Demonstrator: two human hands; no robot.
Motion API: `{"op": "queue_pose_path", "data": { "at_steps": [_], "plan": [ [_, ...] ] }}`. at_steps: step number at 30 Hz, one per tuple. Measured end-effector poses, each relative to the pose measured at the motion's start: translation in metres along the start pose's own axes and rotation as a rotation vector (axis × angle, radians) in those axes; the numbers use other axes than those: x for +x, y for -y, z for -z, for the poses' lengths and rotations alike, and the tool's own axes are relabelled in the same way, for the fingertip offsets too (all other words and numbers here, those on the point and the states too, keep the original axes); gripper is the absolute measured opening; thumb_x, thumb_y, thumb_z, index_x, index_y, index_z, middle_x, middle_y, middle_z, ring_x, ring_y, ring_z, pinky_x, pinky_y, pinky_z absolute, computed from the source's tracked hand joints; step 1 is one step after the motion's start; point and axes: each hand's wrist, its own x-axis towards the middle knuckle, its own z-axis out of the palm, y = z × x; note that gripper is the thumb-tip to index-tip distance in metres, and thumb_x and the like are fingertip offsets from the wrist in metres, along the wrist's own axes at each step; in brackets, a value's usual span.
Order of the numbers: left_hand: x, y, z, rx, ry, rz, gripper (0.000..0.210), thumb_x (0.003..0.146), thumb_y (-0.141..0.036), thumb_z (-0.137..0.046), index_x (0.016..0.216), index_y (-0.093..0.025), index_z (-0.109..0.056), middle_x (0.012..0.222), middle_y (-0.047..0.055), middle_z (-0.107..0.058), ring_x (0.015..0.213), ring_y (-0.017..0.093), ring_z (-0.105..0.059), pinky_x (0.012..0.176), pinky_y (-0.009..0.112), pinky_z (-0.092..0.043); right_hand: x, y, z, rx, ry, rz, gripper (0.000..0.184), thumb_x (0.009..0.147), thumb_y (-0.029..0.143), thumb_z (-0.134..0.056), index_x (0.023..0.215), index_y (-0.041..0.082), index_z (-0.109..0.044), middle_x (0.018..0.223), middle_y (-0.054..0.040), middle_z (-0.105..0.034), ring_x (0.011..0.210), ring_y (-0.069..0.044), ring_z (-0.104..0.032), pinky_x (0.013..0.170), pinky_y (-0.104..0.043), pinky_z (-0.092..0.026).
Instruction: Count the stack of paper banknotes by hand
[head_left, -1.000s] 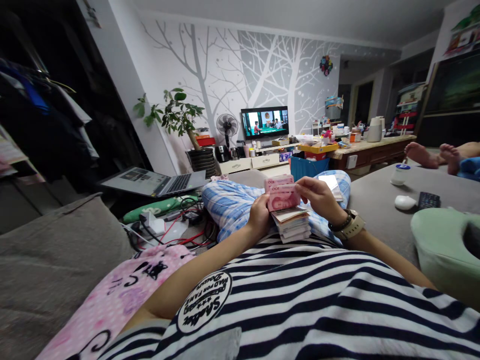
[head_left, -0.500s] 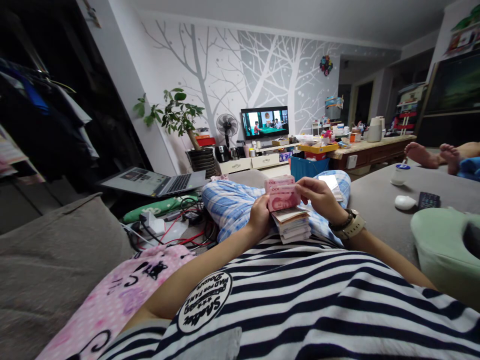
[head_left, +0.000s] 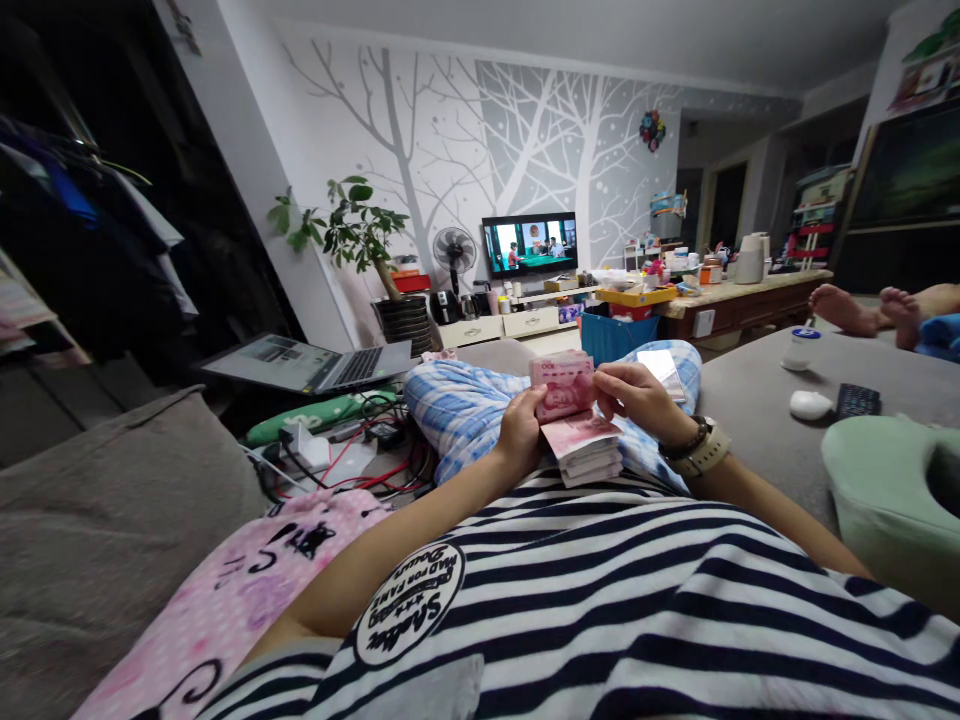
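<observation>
My left hand [head_left: 523,425] is closed on a stack of pink 100 banknotes [head_left: 564,390], which stands up over my lap with a portrait facing me. Below and in front of it, a thick folded-down part of the notes [head_left: 583,442] hangs toward my striped shirt, a pink face on top. At the right edge of the upright notes is my right hand [head_left: 637,398], its fingers curled in a pinch. Whether a note lies between those fingertips is hidden. A wristwatch [head_left: 705,452] and a dark bracelet are on the right wrist.
A phone [head_left: 664,372] rests on my checked trousers. To the left are an open laptop [head_left: 300,362], tangled cables [head_left: 382,455] and a pink blanket [head_left: 300,560]. On the right sofa lie a white mouse [head_left: 810,405], a small keypad [head_left: 859,400] and a green cushion [head_left: 870,490]; another person's feet [head_left: 847,308] are beyond.
The top of the folded-down notes shows a pink face where a paler, brownish one was. My right fingers have curled in more at the stack's edge. The left hand keeps its grip.
</observation>
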Motion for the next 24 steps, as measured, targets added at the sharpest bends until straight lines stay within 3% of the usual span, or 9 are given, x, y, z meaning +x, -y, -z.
{"op": "queue_pose_path", "data": {
  "at_steps": [4, 9, 16, 24],
  "plan": [
    [-0.003, -0.003, -0.001, 0.028, 0.038, 0.012, 0.029, 0.069, -0.038, -0.099, 0.075, -0.024, -0.075, 0.069, 0.003, -0.074, 0.094, 0.036, -0.086, 0.091, 0.048, -0.072, 0.004, -0.009, 0.003, -0.131, -0.199, 0.044, 0.088, 0.09, 0.106, -0.079, 0.062, 0.026, -0.056, 0.055, 0.0028, -0.052, 0.057, -0.014, -0.04, 0.057, -0.033, -0.033],
    [-0.006, -0.006, -0.003, 0.019, 0.091, 0.059, 0.032, 0.072, -0.039, -0.102, 0.085, -0.023, -0.077, 0.083, 0.009, -0.084, 0.111, 0.045, -0.09, 0.097, 0.055, -0.074, 0.007, -0.023, 0.008, -0.237, -0.324, -0.008, 0.086, 0.087, 0.107, -0.08, 0.064, 0.026, -0.06, 0.058, 0.001, -0.056, 0.061, -0.016, -0.046, 0.059, -0.034, -0.035],
    [-0.003, -0.004, -0.001, -0.004, 0.095, 0.048, 0.029, 0.071, -0.035, -0.099, 0.085, -0.023, -0.077, 0.085, 0.009, -0.086, 0.113, 0.043, -0.09, 0.099, 0.053, -0.073, 0.007, -0.027, 0.005, -0.214, -0.296, -0.002, 0.078, 0.092, 0.098, -0.082, 0.067, 0.026, -0.063, 0.06, -0.0008, -0.062, 0.061, -0.017, -0.05, 0.062, -0.034, -0.039],
    [0.013, 0.008, 0.007, -0.038, -0.025, 0.018, 0.022, 0.08, -0.036, -0.09, 0.084, -0.017, -0.08, 0.086, 0.007, -0.085, 0.091, 0.028, -0.084, 0.092, 0.039, -0.069, 0.002, -0.01, 0.0, -0.157, -0.277, 0.079, 0.075, 0.096, 0.093, -0.082, 0.069, 0.026, -0.064, 0.064, 0.0005, -0.06, 0.063, -0.017, -0.049, 0.065, -0.035, -0.044]
  ]
}}
